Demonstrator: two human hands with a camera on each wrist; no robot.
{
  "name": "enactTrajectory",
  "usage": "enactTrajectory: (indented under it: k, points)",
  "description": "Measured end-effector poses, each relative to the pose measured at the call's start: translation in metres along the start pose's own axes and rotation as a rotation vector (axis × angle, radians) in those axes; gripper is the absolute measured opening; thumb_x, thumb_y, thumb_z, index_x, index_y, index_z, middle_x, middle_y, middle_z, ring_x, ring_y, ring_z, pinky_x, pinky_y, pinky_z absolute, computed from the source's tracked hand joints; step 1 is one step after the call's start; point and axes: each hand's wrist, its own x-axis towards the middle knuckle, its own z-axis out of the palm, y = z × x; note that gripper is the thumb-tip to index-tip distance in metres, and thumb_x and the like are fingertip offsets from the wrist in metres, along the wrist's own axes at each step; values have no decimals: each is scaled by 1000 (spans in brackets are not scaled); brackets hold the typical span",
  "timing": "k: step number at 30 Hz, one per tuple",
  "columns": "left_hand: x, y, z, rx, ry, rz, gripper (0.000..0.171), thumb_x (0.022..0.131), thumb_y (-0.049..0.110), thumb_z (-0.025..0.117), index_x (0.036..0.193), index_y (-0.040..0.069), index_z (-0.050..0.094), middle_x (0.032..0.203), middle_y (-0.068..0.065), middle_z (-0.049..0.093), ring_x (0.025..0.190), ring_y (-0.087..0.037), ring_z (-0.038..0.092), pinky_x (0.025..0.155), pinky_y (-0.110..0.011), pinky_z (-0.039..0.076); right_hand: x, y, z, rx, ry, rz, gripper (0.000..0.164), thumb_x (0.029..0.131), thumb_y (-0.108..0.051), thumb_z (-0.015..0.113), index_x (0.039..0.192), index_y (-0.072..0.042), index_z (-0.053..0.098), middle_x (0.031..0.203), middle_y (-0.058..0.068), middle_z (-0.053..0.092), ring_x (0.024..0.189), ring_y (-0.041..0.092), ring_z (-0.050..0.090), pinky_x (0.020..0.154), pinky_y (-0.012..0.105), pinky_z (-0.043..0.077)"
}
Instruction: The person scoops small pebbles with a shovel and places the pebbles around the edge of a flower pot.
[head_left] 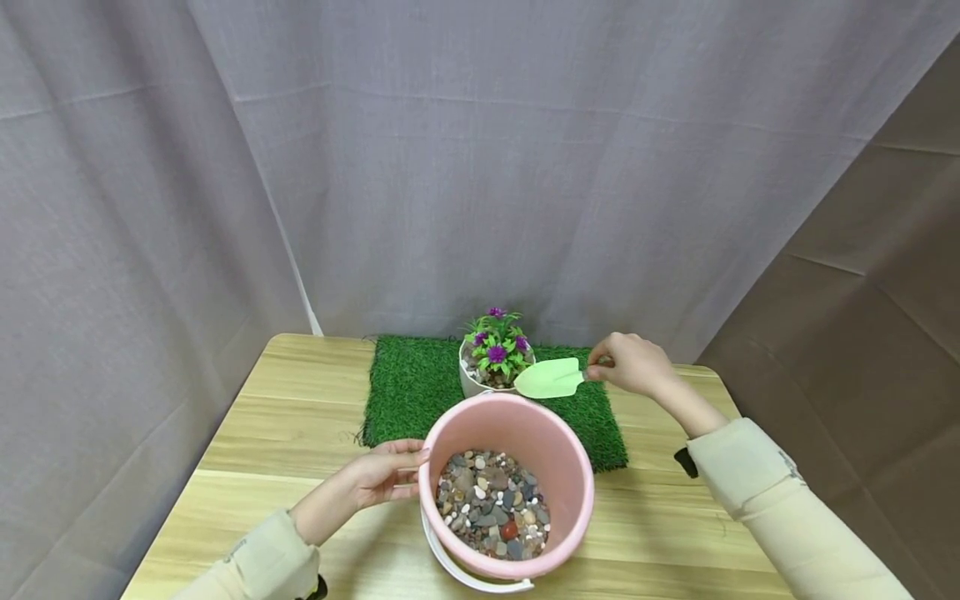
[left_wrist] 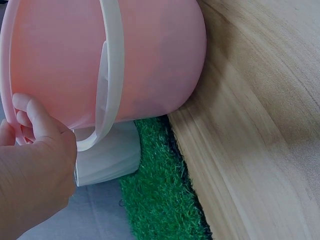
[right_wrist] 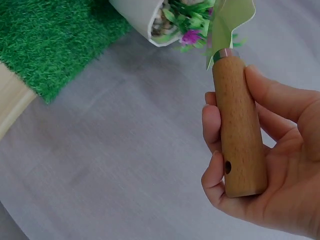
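Note:
My right hand (head_left: 633,364) grips a small garden trowel (head_left: 549,378) with a pale green blade. Its wooden handle (right_wrist: 239,127) lies across the curled fingers in the right wrist view. The blade tip reaches the near right edge of a white pot (head_left: 470,385) that holds a plant with purple flowers (head_left: 497,353) and pebbles. At the left of a pink bucket (head_left: 581,500), my left hand (head_left: 378,477) holds the rim, fingers curled at it in the left wrist view. Mixed pebbles (head_left: 491,504) lie in the bottom of the bucket.
The pot stands on a green artificial grass mat (head_left: 408,392), which the bucket partly covers in the head view. A white bucket handle (left_wrist: 115,60) hangs down its side. Beneath is a wooden table (head_left: 292,417), with a grey curtain (head_left: 480,167) behind.

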Motion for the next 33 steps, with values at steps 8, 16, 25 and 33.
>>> enactTrajectory:
  k: [8, 16, 25, 33]
  points:
    - [-1, -1, 0, -2, -2, 1, 15, 91, 16, 61, 105, 11, 57, 85, 2, 66, 77, -6, 64, 76, -20, 60, -17, -1, -8, 15, 14, -74, 12, 85, -23, 69, 89, -13, 74, 76, -3, 70, 61, 7, 55, 51, 26, 44]
    - [-1, 0, -1, -14, -6, 5, 19, 90, 17, 63, 107, 10, 57, 85, 2, 67, 76, -6, 64, 76, -19, 60, -30, -16, -1, -10, -34, -172, 9, 83, -21, 70, 87, -13, 72, 67, -8, 64, 55, 4, 47, 47, 20, 36]
    - [-1, -2, 0, -19, -5, 3, 17, 91, 17, 62, 106, 11, 58, 85, 3, 67, 77, -6, 64, 76, -19, 60, -37, -33, 29, -134, 61, -345, 19, 72, -15, 78, 63, -22, 63, 61, -15, 57, 56, -2, 42, 53, 17, 36]
    - [0, -2, 0, -12, -5, 12, 21, 91, 17, 62, 110, 9, 57, 85, 2, 67, 77, -6, 64, 75, -19, 60, -40, -42, 59, -254, 157, -418, 14, 66, -15, 80, 70, -24, 70, 67, -11, 56, 62, 5, 49, 58, 20, 27]
